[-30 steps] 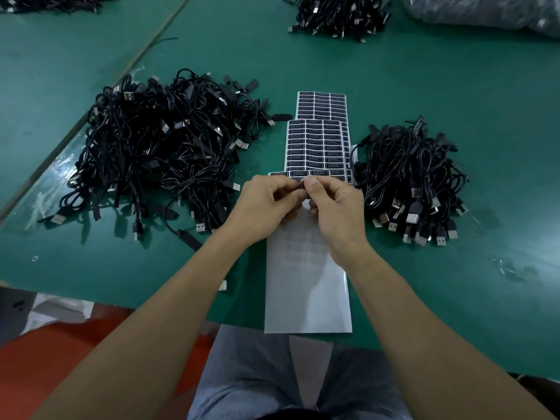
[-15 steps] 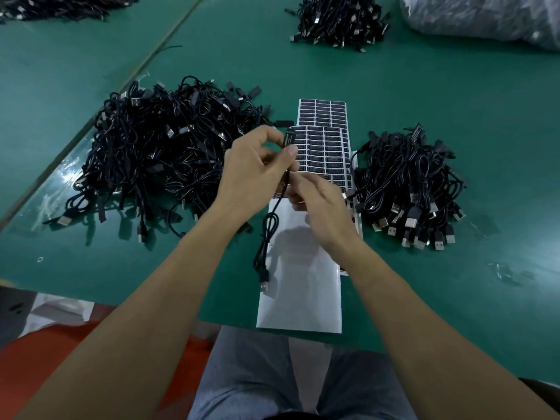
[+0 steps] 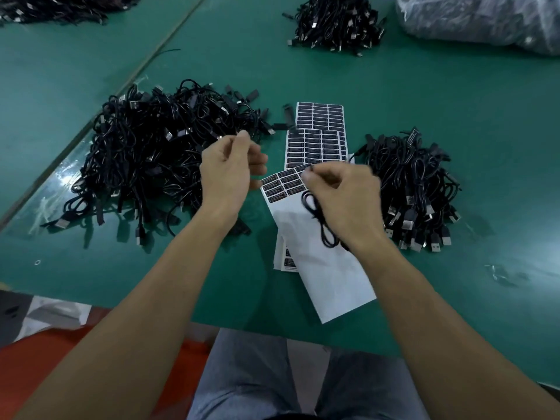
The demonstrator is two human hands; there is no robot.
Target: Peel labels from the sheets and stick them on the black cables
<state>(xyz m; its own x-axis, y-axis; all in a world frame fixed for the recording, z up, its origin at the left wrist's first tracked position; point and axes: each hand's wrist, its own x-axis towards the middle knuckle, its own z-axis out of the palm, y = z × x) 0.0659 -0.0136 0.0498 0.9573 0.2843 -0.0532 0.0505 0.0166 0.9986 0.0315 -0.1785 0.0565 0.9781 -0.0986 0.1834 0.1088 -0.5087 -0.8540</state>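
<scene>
Right hand (image 3: 342,201) is up over the middle of the green table mat (image 3: 454,101), fingers clenched round a thin black cable (image 3: 321,227). The cable hangs out of the fist as a narrow loop, its long axis running from far-left to near-right across the paper below. Both its ends are buried under palm and wrist, so there is no plug to see. Under it lies a tilted white label sheet (image 3: 327,274), mostly bare backing, its long axis also far-left to near-right and its near corner pointing at the table edge, with a small block of black rectangular labels (image 3: 278,184) at its far-left end. Beneath that, a straight stack of full label sheets (image 3: 315,147) runs near to far. Left hand (image 3: 230,174) hovers just left of the sheets, at the edge of the large tangled heap of black cables (image 3: 145,159), fingers curled, thumb and forefinger close together. There is motion blur there, so I cannot tell whether it pinches anything. To the right sits a smaller heap of black cables (image 3: 415,189), its silver-tipped plugs pointing near. Far off are another cable pile (image 3: 336,22) and a crumpled clear plastic bag (image 3: 485,22), cut by the top edge. The label print is too small to read.
</scene>
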